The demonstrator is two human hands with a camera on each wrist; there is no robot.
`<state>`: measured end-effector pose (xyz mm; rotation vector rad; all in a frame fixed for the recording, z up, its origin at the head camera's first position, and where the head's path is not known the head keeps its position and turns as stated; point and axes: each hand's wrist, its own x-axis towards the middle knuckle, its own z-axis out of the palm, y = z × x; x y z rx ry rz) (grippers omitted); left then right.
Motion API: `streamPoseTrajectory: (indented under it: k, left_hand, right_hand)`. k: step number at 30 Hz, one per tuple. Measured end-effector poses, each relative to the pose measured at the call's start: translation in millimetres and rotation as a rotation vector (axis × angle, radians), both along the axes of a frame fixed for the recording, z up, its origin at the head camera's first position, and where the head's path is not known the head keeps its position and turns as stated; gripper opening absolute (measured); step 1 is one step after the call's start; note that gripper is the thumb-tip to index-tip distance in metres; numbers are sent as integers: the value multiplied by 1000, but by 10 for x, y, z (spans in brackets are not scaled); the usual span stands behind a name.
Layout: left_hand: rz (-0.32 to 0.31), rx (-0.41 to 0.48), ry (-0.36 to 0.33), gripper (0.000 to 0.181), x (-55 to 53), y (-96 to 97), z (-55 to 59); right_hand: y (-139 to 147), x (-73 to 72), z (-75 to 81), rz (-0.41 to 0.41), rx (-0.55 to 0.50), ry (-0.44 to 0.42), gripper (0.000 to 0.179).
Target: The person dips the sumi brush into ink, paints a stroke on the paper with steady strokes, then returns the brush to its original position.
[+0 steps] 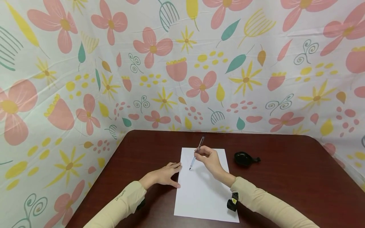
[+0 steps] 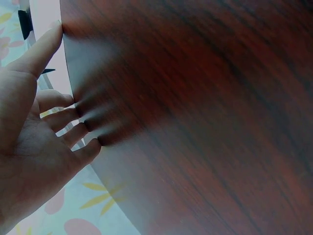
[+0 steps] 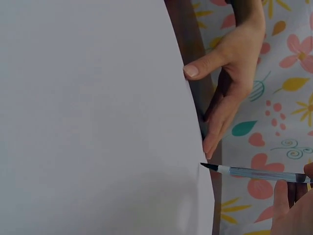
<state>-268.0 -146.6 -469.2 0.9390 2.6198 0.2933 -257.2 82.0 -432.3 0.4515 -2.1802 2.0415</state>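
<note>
A white sheet of paper (image 1: 203,199) lies on the dark wooden table. Between thumb and fingers, my right hand (image 1: 210,160) pinches a slim brush pen (image 1: 193,162) with a clear barrel. Its dark pointed tip (image 3: 209,166) is at the upper left part of the sheet; whether it touches the paper I cannot tell. My left hand (image 1: 165,174) lies flat at the sheet's left edge, thumb spread from the fingers. In the left wrist view its fingertips (image 2: 93,147) rest on the table along that edge.
To the right of the paper sits a glossy black rounded object (image 1: 243,159) with a narrow neck. A floral cloth (image 1: 199,63) hangs behind the table and along its left side. Small black cameras (image 1: 232,202) are strapped at the wrists. The table (image 1: 285,177) extends right.
</note>
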Motion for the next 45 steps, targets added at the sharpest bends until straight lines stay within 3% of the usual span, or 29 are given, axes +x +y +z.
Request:
streamPoseTrajectory:
  k: [12,22,33,40,45]
  left_hand:
    - [-2,13,3,86,15,0,20]
    - [-5,16,8,87,6,-12,-11]
    - [-9,24,7,87,-1,-16,-10]
    - [-10,29,-1,86,6,-13,7]
    - [-6,29,-1,86,8,-29,-17]
  right_hand:
    - [22,2,-24,8,51,-15,15]
    - [-20,64,63,-33,199,79,10]
    - [-33,89,113,-68,286,97,10]
    - [31,-82,-135,-109,308,84,9]
    - [69,-99,-165,-118,327,80,9]
